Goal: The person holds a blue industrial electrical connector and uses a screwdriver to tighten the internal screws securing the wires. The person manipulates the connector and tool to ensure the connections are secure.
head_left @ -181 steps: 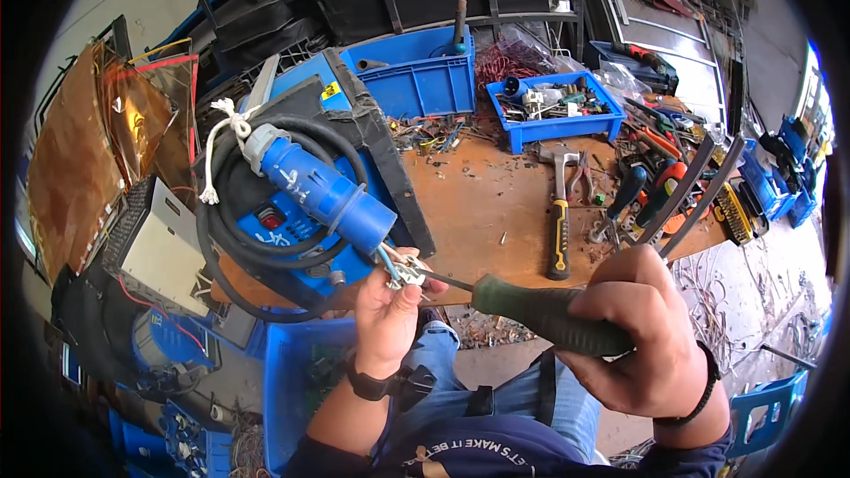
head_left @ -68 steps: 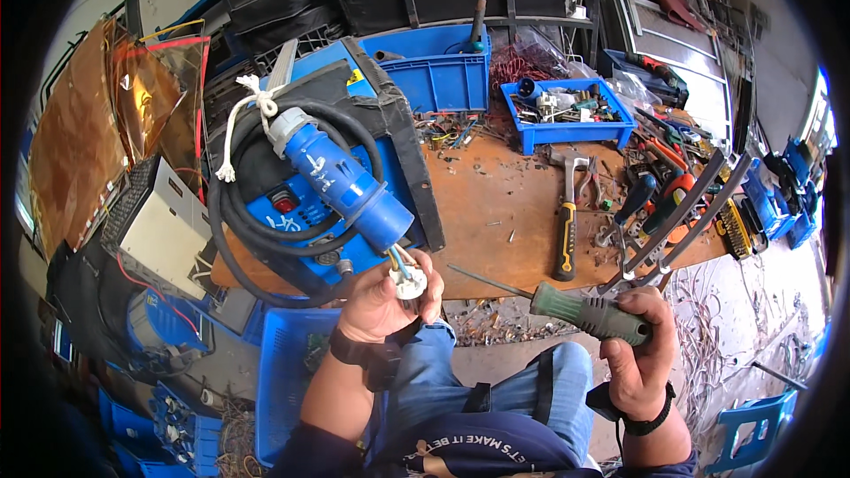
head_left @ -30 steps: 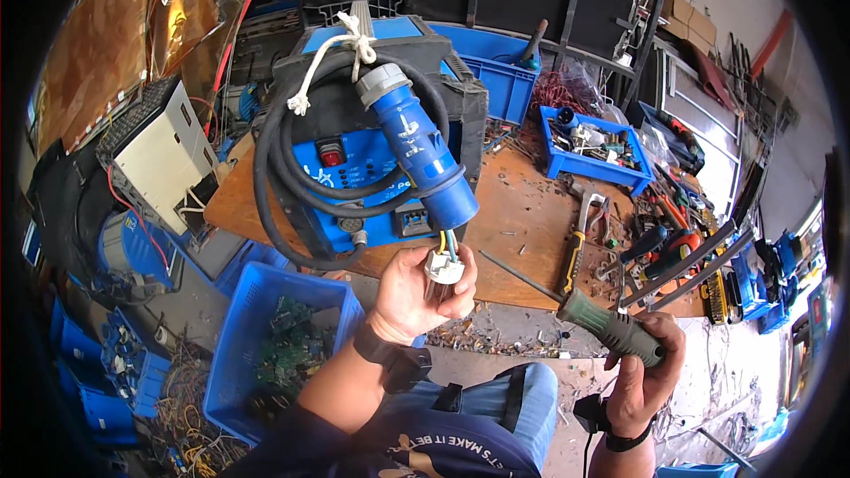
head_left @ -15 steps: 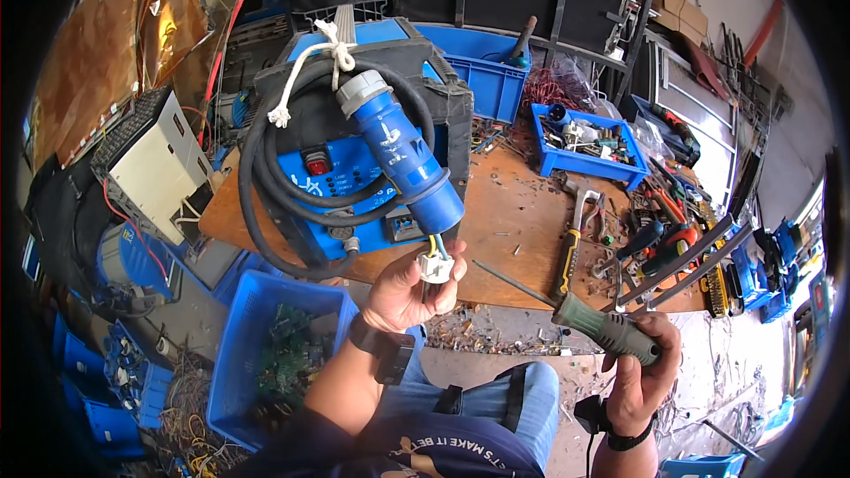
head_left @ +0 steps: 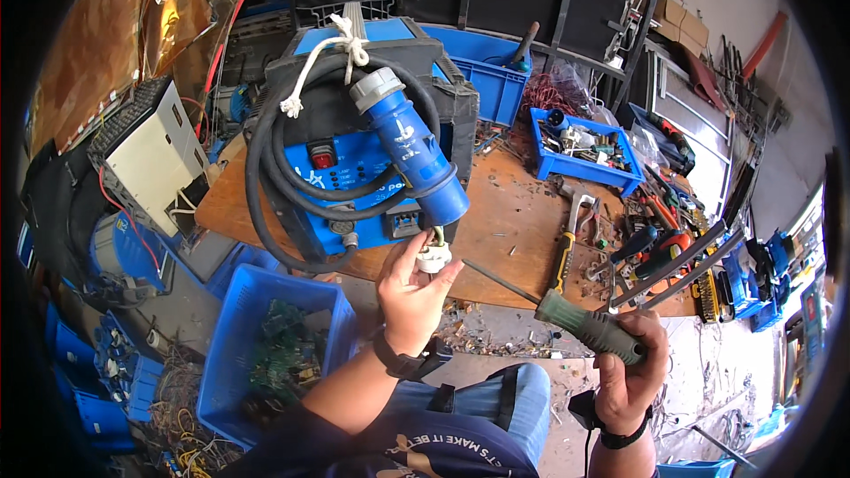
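Note:
My left hand (head_left: pixel 410 308) pinches a white connector insert (head_left: pixel 433 257) between thumb and fingers. Short wires run from it up into the blue industrial plug housing (head_left: pixel 414 155), which hangs tilted above. A black cable (head_left: pixel 257 186), coiled and tied with white rope (head_left: pixel 352 46), rests against the blue-and-black machine (head_left: pixel 363 173). In my right hand (head_left: pixel 630 381) is a screwdriver (head_left: pixel 580 327) with a dark green handle. Its long shaft points left, and the tip comes close to the insert; whether they touch I cannot tell.
The wooden bench (head_left: pixel 505 204) carries a yellow-and-black hammer-like tool (head_left: pixel 567 252), a blue tray (head_left: pixel 589 149) of small parts and scattered hand tools on the right. Below left stands a blue crate (head_left: pixel 228 336) with green circuit boards. Debris litters the floor.
My left hand has turned, showing its back, and the insert has tipped and sits slightly higher. The screwdriver has shifted left, bringing its tip nearer the insert.

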Demonstrator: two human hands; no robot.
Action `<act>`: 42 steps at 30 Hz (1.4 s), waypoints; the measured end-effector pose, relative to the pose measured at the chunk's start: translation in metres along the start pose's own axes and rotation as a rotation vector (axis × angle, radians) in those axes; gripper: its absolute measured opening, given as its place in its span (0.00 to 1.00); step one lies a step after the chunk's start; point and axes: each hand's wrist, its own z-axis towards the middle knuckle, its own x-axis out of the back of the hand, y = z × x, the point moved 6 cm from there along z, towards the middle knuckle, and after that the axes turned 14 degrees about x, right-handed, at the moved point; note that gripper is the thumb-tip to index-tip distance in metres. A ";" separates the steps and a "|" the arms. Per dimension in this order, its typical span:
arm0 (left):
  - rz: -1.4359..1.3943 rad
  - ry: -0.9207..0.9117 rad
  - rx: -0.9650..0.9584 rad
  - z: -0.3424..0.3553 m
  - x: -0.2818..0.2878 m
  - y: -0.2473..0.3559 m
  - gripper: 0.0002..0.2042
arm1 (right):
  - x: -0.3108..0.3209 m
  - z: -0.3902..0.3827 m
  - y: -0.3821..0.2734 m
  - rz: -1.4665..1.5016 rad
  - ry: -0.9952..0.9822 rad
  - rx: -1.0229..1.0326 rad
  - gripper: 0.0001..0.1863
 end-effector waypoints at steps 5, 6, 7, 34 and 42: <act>0.268 0.074 -0.198 -0.001 0.003 0.013 0.24 | -0.006 0.007 -0.007 -0.081 -0.026 0.122 0.21; 0.294 0.083 -0.217 -0.002 0.004 0.014 0.24 | -0.007 0.007 -0.007 -0.087 -0.031 0.119 0.21; 0.292 0.078 -0.204 -0.001 0.004 0.014 0.24 | -0.008 0.007 -0.007 -0.093 -0.036 0.116 0.21; 0.085 -0.110 0.001 0.030 0.013 -0.025 0.23 | -0.018 -0.015 0.045 -0.087 -0.148 -0.004 0.23; 0.114 -0.131 -0.073 0.037 0.016 -0.021 0.22 | -0.032 -0.015 0.052 0.065 -0.023 -0.223 0.22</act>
